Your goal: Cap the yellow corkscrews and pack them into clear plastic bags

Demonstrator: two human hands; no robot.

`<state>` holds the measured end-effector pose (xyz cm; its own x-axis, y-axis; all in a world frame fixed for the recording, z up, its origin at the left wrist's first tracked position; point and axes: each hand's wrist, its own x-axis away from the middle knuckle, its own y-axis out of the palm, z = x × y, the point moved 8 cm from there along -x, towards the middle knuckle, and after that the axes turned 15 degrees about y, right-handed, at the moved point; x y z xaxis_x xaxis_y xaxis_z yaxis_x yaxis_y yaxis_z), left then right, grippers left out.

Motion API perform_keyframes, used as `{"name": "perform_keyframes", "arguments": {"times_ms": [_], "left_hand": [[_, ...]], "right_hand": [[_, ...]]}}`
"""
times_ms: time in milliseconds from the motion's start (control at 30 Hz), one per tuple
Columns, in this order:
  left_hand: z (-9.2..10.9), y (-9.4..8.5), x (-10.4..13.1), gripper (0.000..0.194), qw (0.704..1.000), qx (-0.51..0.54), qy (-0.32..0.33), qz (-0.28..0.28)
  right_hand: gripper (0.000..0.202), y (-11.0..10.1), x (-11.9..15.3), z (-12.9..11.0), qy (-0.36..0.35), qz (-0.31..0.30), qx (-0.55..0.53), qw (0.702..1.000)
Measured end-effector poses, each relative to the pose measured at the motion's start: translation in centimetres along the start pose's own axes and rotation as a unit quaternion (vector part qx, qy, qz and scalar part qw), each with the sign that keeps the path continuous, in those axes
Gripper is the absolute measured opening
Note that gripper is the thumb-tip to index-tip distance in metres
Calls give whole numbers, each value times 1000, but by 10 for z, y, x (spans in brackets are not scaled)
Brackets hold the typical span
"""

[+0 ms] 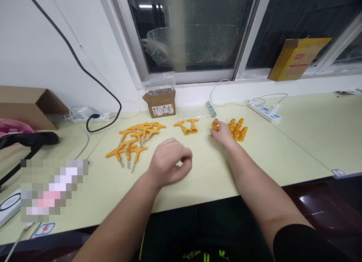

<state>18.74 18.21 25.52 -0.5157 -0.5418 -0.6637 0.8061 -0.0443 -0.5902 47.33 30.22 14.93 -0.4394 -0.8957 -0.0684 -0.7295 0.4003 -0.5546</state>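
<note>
My right hand [222, 134] is closed on a yellow plastic piece [215, 125], mostly covered by the fingers. A bit of metal spiral [224, 146] shows below that hand; I cannot tell what it belongs to. Just right of it stand several yellow plastic sleeves [242, 134]. My left hand [171, 162], slightly blurred, is curled above the table with thumb and fingertips together, and nothing shows in it. To its left lies a pile of yellow T-handled corkscrews [128, 144] with bare spirals. Two T-handles with flared sleeves over their shafts [193, 126] lie between the hands, farther back.
Along the wall are a small open carton [161, 104], a clear plastic bag [195, 112] and a power strip [264, 110]. A black cable [82, 66] hangs at left above another power strip [103, 117]. A larger cardboard box [22, 103] stands far left.
</note>
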Motion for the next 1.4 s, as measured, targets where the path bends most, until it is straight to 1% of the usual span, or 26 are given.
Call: {"name": "perform_keyframes", "arguments": {"times_ms": [33, 67, 100, 133, 200, 267, 300, 367, 400, 433, 500, 567, 633, 667, 733, 767, 800, 867, 967, 1033, 1100, 1167, 1233, 1333, 1400], "left_hand": [[2, 13, -10, 12, 997, -24, 48, -62], [-2, 24, -19, 12, 990, -46, 74, -106], [-9, 33, -26, 13, 987, -64, 83, -124], [-18, 40, -31, 13, 986, -73, 78, -129], [-38, 52, -35, 12, 991, -63, 60, -104], [-54, 63, -30, 11, 995, -44, 48, -70], [-61, 70, -25, 11, 996, -34, 39, -67], [-72, 84, -14, 13, 996, -2, 16, -88], [-77, 90, -9, 12, 995, 19, 4, -99], [-80, 93, -4, 12, 993, 38, -9, -109], [-87, 95, 1, 12, 990, 68, -31, -117], [-94, 92, 3, 12, 990, 78, -49, -108], [-100, 84, 3, 16, 992, 77, -62, -81], [-102, 82, 3, 22, 992, 81, -68, -66], [-105, 81, 4, 39, 989, 117, -79, -47], [-106, 83, 5, 46, 984, 148, -84, -43], [-106, 86, 6, 51, 978, 186, -91, -41], [-107, 93, 9, 51, 957, 266, -109, -34], [-113, 101, 13, 48, 927, 345, -145, -21], [-119, 100, 13, 47, 920, 356, -163, -5], [-128, 94, 13, 44, 920, 342, -189, 21], [-138, 87, 16, 43, 917, 323, -227, 53], [-147, 81, 19, 43, 910, 314, -260, 79], [-157, 76, 22, 44, 884, 342, -295, 118], [-161, 76, 24, 43, 860, 373, -318, 140]], "right_hand": [[48, 1, 1, -2, -11, 11, 23, 1000], [46, 1, 2, -3, -11, 17, 43, 999], [45, 2, 3, -3, -5, 19, 59, 998], [45, 4, 4, -4, -4, 14, 70, 997], [43, 6, 7, -6, -5, -5, 83, 997], [40, 6, 9, -9, -10, -13, 89, 996], [39, 4, 10, -9, -10, -10, 92, 996], [40, 1, 11, -8, 11, -7, 98, 995], [42, 1, 11, -5, 33, -17, 97, 995], [43, 3, 12, -2, 61, -38, 90, 993], [41, 13, 18, 3, 115, -109, 61, 985], [35, 26, 29, 1, 137, -186, 12, 973], [28, 40, 42, -11, 125, -262, -63, 955], [27, 46, 50, -18, 115, -302, -111, 940], [29, 57, 64, -33, 103, -373, -207, 899], [31, 62, 70, -39, 101, -399, -246, 877], [34, 65, 75, -43, 100, -419, -277, 859], [38, 72, 83, -49, 101, -445, -320, 831], [34, 80, 91, -51, 117, -467, -348, 805], [29, 82, 91, -49, 130, -470, -347, 801], [26, 80, 86, -45, 143, -451, -342, 812], [24, 72, 74, -37, 165, -395, -344, 836], [23, 61, 58, -28, 186, -315, -364, 857], [28, 44, 39, -17, 195, -218, -396, 871], [32, 37, 32, -13, 191, -184, -410, 873]]}}
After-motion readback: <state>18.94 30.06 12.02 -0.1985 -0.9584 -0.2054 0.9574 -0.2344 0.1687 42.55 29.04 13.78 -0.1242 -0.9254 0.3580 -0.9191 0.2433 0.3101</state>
